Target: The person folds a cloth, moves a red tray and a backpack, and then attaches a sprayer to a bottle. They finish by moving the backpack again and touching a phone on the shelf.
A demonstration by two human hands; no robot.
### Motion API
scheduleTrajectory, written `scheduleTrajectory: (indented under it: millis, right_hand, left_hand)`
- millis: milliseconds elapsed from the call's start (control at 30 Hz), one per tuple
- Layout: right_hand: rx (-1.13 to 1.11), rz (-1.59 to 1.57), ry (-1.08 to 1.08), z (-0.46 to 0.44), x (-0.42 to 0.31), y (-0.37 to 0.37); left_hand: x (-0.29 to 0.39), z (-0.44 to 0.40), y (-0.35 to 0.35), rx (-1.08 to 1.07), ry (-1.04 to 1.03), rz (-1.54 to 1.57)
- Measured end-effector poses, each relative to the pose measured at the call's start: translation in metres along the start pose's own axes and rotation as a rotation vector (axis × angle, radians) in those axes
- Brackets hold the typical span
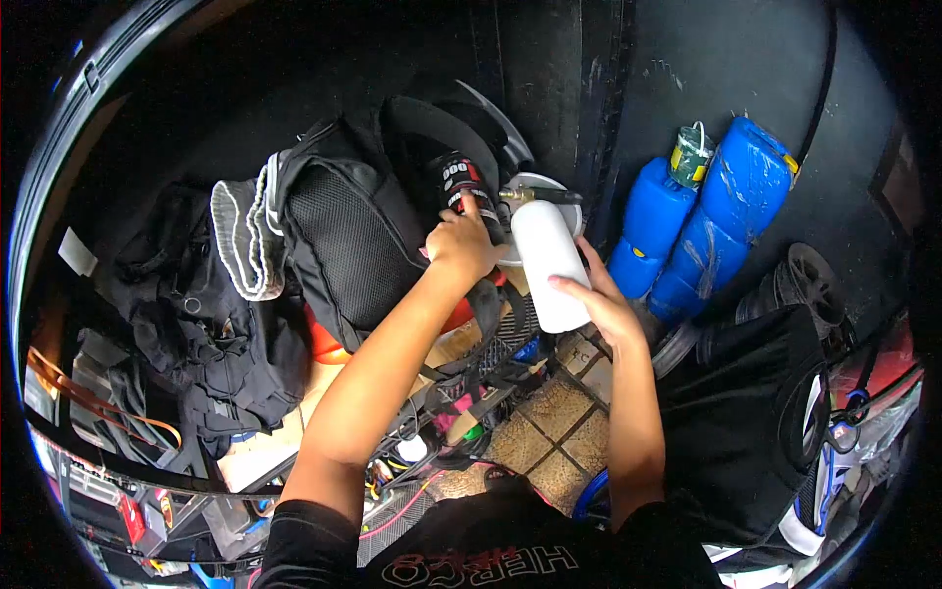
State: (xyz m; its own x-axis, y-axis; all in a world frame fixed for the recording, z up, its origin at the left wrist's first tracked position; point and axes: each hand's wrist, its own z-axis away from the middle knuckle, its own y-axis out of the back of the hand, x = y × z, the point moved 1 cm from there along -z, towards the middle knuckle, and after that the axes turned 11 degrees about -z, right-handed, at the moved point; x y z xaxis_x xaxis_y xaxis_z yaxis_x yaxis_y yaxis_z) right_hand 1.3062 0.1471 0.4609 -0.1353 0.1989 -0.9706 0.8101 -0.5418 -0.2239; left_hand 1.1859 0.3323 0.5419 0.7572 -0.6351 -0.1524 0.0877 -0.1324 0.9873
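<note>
In the head view, my right hand (605, 304) is wrapped around a plain white cylinder (549, 265) with a brass fitting at its upper end. The cylinder tilts in front of a round white-rimmed item, partly covered by it. My left hand (461, 240) is closed against a black can (461, 177) with red and white lettering, its index finger stretched along the can's side. How its other fingers sit on the can is hidden. Left of that hand stands a black mesh backpack (353, 216).
Blue wrapped containers (721, 211) with a small green pot (691, 155) lean on the dark wall at right. Black bags (231, 363) lie at left, and a black cloth (741, 422) hangs at right. Tiled floor (554, 427) and tangled cords show below.
</note>
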Motion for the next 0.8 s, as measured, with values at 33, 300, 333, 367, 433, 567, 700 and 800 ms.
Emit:
scheduleTrajectory:
  millis: [33,300,333,367,433,567,700,800]
  right_hand:
    - [-0.011,-0.029,0.042,0.004,0.002,0.001]
    - [-0.092,0.049,0.350,0.047,0.009,-0.010]
    - [-0.085,0.053,0.360,0.048,0.007,-0.010]
    - [-0.081,0.022,0.383,0.052,0.005,-0.013]
    - [-0.082,-0.038,0.429,0.065,0.004,-0.023]
    - [-0.009,-0.051,0.546,0.097,0.003,-0.049]
    - [0.166,0.055,0.646,0.113,0.027,-0.055]
    - [0.227,0.075,0.625,0.123,0.045,-0.047]
  left_hand:
    - [-0.002,-0.008,-0.006,0.063,-0.001,0.082]
    - [-0.011,-0.012,-0.018,0.101,-0.016,0.159]
    - [-0.012,-0.017,-0.023,0.117,0.001,0.195]
    - [-0.012,-0.019,-0.029,0.139,0.036,0.200]
    - [-0.011,-0.033,-0.048,0.237,0.004,0.071]
    - [-0.014,-0.013,-0.025,0.336,-0.021,0.266]
    - [-0.016,0.025,0.029,0.623,-0.099,0.394]
    - [-0.031,0.047,0.071,0.709,-0.142,0.395]
